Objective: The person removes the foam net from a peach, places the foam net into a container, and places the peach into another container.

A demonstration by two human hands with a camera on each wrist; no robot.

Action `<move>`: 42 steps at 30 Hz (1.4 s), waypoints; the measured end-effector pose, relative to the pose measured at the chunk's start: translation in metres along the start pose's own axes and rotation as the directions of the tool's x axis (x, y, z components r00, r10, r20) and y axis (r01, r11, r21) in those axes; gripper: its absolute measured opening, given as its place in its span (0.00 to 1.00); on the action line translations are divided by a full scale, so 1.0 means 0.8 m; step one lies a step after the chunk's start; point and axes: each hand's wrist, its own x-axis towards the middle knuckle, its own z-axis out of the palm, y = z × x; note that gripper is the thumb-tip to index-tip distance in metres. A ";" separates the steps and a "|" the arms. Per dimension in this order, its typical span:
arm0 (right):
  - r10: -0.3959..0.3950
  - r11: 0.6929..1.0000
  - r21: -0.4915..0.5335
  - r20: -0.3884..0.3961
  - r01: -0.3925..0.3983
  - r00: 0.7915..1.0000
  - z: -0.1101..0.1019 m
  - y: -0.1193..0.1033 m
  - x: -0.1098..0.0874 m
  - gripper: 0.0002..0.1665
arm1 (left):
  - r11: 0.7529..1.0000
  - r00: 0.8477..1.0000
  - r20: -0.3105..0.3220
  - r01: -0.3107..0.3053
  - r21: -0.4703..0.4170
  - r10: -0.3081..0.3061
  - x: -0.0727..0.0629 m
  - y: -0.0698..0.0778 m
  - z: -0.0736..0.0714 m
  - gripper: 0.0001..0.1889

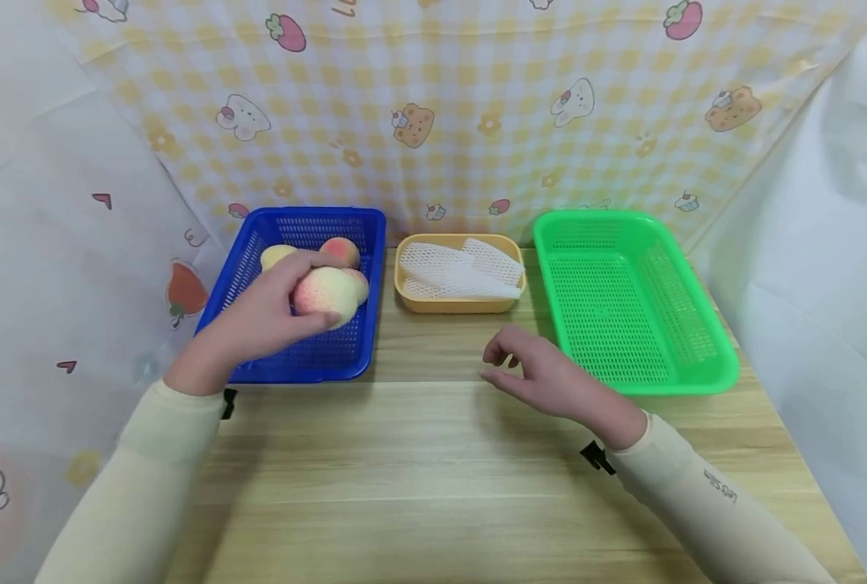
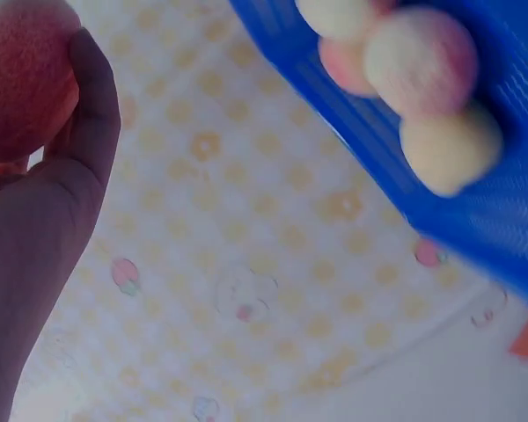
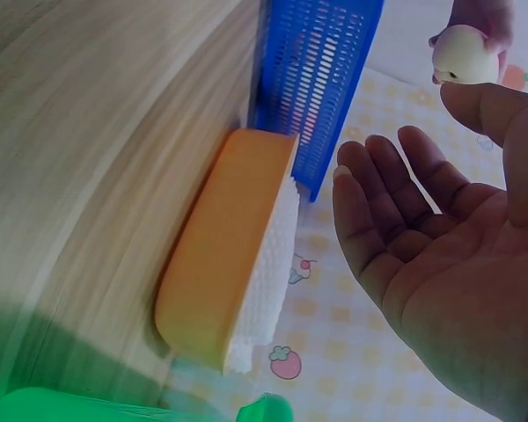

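Observation:
My left hand (image 1: 280,308) grips a pale yellow and pink peach (image 1: 328,295), its thumb and fingers curled round the sides. In the left wrist view the held peach (image 2: 26,75) appears at the upper left, apart from the basket. Beneath it stands the blue basket (image 1: 341,375), where several more peaches (image 1: 341,250) lie; the held one partly hides them in the head view. Over the table, between the small tray and the green basket, my right hand (image 1: 542,375) hovers with loosely bent fingers and nothing in them. Its palm and relaxed fingers (image 3: 370,198) show in the right wrist view.
A small yellow-orange tray (image 1: 458,307) at the back middle holds white foam net sleeves (image 1: 451,272). To its right stands a green basket (image 1: 703,381). The wooden table (image 1: 418,470) stretches toward me, and patterned cloth (image 1: 477,122) hangs behind and at both sides.

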 end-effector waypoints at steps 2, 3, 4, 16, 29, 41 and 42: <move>-0.001 1.000 -0.002 0.002 0.001 1.000 0.001 0.000 -0.001 0.09 | 0.999 1.000 0.012 0.023 0.037 -0.023 0.002 -0.005 -0.013 0.32; -0.003 1.000 -0.005 0.003 0.003 1.000 0.001 0.001 -0.001 0.09 | 0.998 0.999 0.022 0.034 0.047 -0.035 0.003 -0.007 -0.019 0.32; -0.001 1.000 -0.006 0.005 0.001 1.000 0.001 0.001 -0.001 0.08 | 0.998 0.999 0.029 0.042 0.056 -0.044 0.004 -0.010 -0.024 0.32; 0.039 0.999 -0.020 0.030 -0.039 0.999 0.003 0.000 -0.002 0.07 | 0.979 0.988 0.093 0.104 0.177 -0.122 0.022 -0.047 -0.065 0.34; 0.059 0.998 -0.033 0.047 -0.057 0.997 0.005 0.002 -0.002 0.07 | 0.951 0.965 0.222 0.066 0.301 -0.137 0.045 -0.058 -0.058 0.30; 0.080 0.997 -0.029 0.081 -0.077 0.994 0.006 -0.004 0.000 0.08 | 0.911 0.914 0.373 -0.008 0.411 -0.161 0.078 -0.062 -0.019 0.35; 0.079 0.997 -0.031 0.082 -0.077 0.993 0.007 -0.004 0.000 0.08 | 0.905 0.914 0.370 -0.004 0.426 -0.170 0.078 -0.062 -0.016 0.35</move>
